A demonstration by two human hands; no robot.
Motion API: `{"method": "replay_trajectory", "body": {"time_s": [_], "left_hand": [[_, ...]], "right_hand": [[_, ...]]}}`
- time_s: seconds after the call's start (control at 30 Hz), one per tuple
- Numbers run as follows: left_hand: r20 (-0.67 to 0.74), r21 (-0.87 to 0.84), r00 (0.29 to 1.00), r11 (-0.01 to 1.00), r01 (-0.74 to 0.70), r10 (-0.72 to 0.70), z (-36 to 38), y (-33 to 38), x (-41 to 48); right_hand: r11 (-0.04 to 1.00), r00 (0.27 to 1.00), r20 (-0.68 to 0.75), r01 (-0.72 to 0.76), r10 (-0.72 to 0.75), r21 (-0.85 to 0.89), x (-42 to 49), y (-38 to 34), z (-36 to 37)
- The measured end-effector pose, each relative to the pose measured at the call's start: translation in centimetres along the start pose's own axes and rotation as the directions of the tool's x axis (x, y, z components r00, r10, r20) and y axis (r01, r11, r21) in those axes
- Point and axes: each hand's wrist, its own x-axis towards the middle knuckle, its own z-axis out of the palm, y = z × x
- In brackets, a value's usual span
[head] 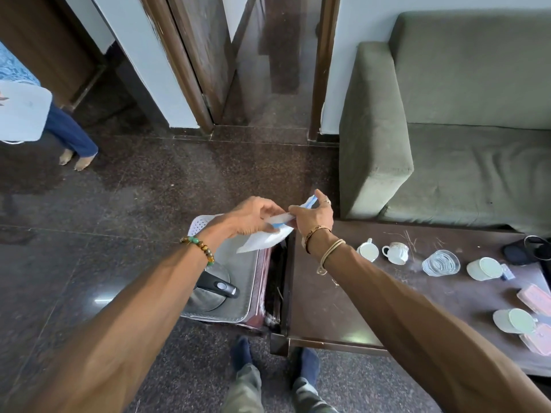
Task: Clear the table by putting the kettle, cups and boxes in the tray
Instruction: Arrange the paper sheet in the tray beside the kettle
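A steel kettle (210,289) with a black handle lies in the silver tray (246,281), which sits on a maroon stool left of the dark table (325,296). Both hands are above the tray's far end. My left hand (253,216) and my right hand (313,216) together pinch a white and blue paper sheet (262,241). On the table to the right stand two white cups (368,250) (396,253), a clear glass dish (441,262), two pale cups on their sides (484,268) (514,321) and pink boxes (533,299) (539,339).
A green sofa (447,129) stands behind the table. A black object (527,250) lies at the table's far right. Another person's legs (71,138) show at the far left on the dark stone floor. My feet (274,353) are below the tray.
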Motion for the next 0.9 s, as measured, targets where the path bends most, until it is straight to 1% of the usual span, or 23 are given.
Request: {"method": "replay_trajectory", "body": {"time_s": [0.03,0.07,0.1,0.13,0.17,0.2,0.23,0.27,0.3,0.33,0.37,0.4,0.47,0.53,0.6,0.63,0.67,0.7,0.77,0.8,0.83,0.9], "left_hand": [[-0.072,-0.012,0.997,1.0,-0.007,0.006,-0.1,0.0,0.1],[-0.111,-0.031,0.994,0.999,-0.01,0.007,-0.4,-0.1,0.2],[-0.124,-0.043,0.992,0.999,-0.014,0.008,-0.7,-0.1,0.2],[-0.127,-0.043,0.992,0.999,-0.019,0.013,-1.2,-0.2,0.2],[-0.127,-0.034,0.992,0.999,-0.028,0.024,-1.6,-0.2,0.2],[-0.128,-0.021,0.991,0.999,-0.039,0.036,-2.0,-0.3,0.1],[-0.121,-0.017,0.992,0.999,-0.047,0.045,-2.4,-0.3,0.1],[-0.101,-0.023,0.994,0.998,-0.053,0.05,-2.8,-0.4,0.0],[-0.072,-0.036,0.996,0.998,-0.06,0.057,-3.1,-0.5,-0.1],[-0.054,-0.044,0.997,0.997,-0.062,0.06,-3.3,-0.7,0.0],[-0.065,-0.046,0.996,0.997,-0.056,0.053,-3.4,-1.0,0.0],[-0.114,-0.038,0.993,0.999,-0.039,0.034,-3.4,-1.2,0.2],[-0.266,0.011,0.964,1.0,0.029,-0.026,-3.0,-1.8,0.7],[-0.453,0.055,0.888,0.991,0.12,-0.082,-2.1,-2.1,1.1],[-0.621,0.065,0.781,0.989,0.135,-0.066,-1.3,-2.0,1.1],[-0.659,0.053,0.749,0.99,0.129,-0.063,-1.0,-1.8,1.1],[-0.651,0.007,0.754,0.993,0.121,-0.088,-0.7,-1.6,1.1],[-0.597,-0.082,0.79,0.99,0.113,-0.14,-0.5,-1.2,1.0],[-0.424,-0.289,0.872,0.949,0.126,-0.245,0.1,-0.6,0.8],[-0.375,-0.322,0.889,0.936,0.14,-0.262,0.3,-0.5,0.8],[-0.367,-0.324,0.892,0.935,0.144,-0.264,0.6,-0.5,1.0],[-0.402,-0.325,0.875,0.936,0.138,-0.269,0.8,-0.8,1.3]], "right_hand": [[1.0,1.0,0.022,0.008,-0.007,-0.009,0.1,0.0,-0.1],[0.993,0.998,0.035,0.059,-0.055,-0.104,0.1,-0.1,-0.3],[0.946,0.989,0.049,0.151,-0.143,-0.286,0.1,-0.3,-0.6],[0.843,0.968,0.074,0.246,-0.24,-0.479,0.1,-0.3,-1.0],[0.712,0.937,0.111,0.325,-0.33,-0.622,0.2,-0.2,-1.4],[0.586,0.902,0.155,0.384,-0.402,-0.714,0.2,-0.2,-1.8],[0.471,0.864,0.204,0.433,-0.461,-0.769,0.1,-0.2,-2.0],[0.381,0.83,0.264,0.477,-0.491,-0.792,0.0,-0.2,-2.3],[0.339,0.81,0.327,0.52,-0.488,-0.784,0.1,-0.2,-2.4],[0.352,0.796,0.385,0.566,-0.467,-0.745,0.2,-0.3,-2.5],[0.401,0.79,0.431,0.6,-0.436,-0.692,0.2,-0.3,-2.5],[0.457,0.79,0.461,0.611,-0.404,-0.646,0.2,-0.4,-2.5],[0.554,0.819,0.456,0.572,-0.348,-0.605,0.1,-0.4,-2.2],[0.663,0.869,0.403,0.484,-0.287,-0.572,0.1,-0.2,-1.8],[0.785,0.916,0.34,0.369,-0.215,-0.498,0.1,0.1,-1.4],[0.828,0.933,0.306,0.318,-0.187,-0.463,0.2,0.3,-1.3],[0.851,0.945,0.281,0.284,-0.169,-0.442,0.4,0.4,-1.1],[0.857,0.948,0.272,0.274,-0.165,-0.436,0.5,0.5,-1.0],[0.855,0.938,0.3,0.295,-0.173,-0.427,0.6,0.5,-0.9],[0.857,0.929,0.325,0.309,-0.178,-0.412,0.7,0.5,-0.9],[0.858,0.919,0.348,0.323,-0.185,-0.398,0.7,0.5,-0.9],[0.831,0.909,0.357,0.361,-0.213,-0.424,0.8,0.4,-1.0]]}}
